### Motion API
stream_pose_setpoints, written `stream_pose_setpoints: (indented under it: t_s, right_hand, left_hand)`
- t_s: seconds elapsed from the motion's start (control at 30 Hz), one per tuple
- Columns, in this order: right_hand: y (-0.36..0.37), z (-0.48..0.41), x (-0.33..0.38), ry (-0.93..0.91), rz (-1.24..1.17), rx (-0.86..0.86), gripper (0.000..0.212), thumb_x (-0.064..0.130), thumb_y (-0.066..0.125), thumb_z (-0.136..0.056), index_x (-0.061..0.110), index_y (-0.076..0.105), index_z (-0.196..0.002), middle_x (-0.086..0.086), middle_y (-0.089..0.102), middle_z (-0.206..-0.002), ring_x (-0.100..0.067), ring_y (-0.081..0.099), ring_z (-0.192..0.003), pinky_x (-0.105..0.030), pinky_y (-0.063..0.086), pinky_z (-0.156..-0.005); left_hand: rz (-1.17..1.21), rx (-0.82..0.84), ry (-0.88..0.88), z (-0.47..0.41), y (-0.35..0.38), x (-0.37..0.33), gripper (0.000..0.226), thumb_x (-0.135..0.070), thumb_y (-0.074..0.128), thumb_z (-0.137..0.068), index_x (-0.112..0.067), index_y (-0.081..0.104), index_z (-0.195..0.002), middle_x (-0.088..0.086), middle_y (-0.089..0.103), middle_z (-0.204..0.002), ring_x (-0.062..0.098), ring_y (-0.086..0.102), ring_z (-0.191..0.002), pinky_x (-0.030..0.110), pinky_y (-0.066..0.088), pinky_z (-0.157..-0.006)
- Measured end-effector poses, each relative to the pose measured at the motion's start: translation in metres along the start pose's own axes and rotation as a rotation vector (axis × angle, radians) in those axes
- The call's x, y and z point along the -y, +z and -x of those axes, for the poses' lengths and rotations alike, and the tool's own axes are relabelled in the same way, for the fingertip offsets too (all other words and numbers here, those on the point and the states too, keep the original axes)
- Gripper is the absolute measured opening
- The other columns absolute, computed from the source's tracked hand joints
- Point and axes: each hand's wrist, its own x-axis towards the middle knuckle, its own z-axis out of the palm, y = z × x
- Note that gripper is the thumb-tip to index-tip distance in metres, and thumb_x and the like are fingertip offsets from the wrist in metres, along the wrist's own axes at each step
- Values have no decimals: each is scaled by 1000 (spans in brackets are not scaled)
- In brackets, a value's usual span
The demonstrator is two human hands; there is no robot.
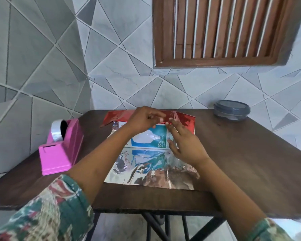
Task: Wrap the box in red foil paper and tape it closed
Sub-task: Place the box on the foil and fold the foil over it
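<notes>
Box (149,138) lies flat mid-sheet on the foil paper (151,169), silver side up, its blue printed face mostly bare. Left hand (144,119) pinches the red far edge of the foil down over the box's far side; right hand (184,143) rests on the box's right end, fingers spread. Early stage by my read: first flap only, near flap and ends unfolded, no tape on; tape dispenser (59,145) sits left of the box.

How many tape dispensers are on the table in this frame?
1. The pink tape dispenser sits on the left side of the table, left of the foil paper. None other visible; the arms could hide a small item.
</notes>
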Motion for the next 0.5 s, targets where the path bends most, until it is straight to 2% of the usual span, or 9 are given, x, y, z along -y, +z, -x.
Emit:
stream_pose_setpoints:
  t_s: [0.1, 0.17, 0.33, 0.5]
  right_hand:
    - [1, -1, -2, -2, -17, 7, 56, 37, 34, -89, 7, 49, -134, -13, 51, -138, -35, 53, -122, -48, 50, -88]
    - [1, 0, -1, 8, -33, 24, 58, 38, 32, -89, 9, 47, -136, -12, 49, -140, -35, 52, -123, -47, 50, -88]
    - [0, 1, -2, 19, -62, 43, 60, 41, 29, -90, 9, 44, -139, -11, 44, -145, -34, 50, -125, -46, 49, -91]
    - [-3, 0, -1, 29, -65, 58, 61, 44, 28, -92, 11, 40, -142, -9, 37, -149, -32, 43, -131, -45, 43, -99]
  left_hand:
    - [39, -16, -16, -6, 5, -3, 25, -19, 66, -87, -16, 69, -111, -11, 66, -78, 5, 60, -60, 4, 45, -60]
    - [52, -35, -34, -7, 6, -3, 27, -19, 66, -87, -17, 68, -113, -13, 64, -73, 4, 59, -59, 2, 45, -59]
    - [55, -10, -84, -7, 9, 0, 31, -19, 67, -86, -17, 67, -117, -7, 66, -74, 10, 63, -66, 12, 50, -68]
    - [-27, -13, -97, -7, 10, -1, 31, -17, 67, -86, -15, 66, -117, -11, 61, -65, 12, 62, -66, 11, 48, -65]
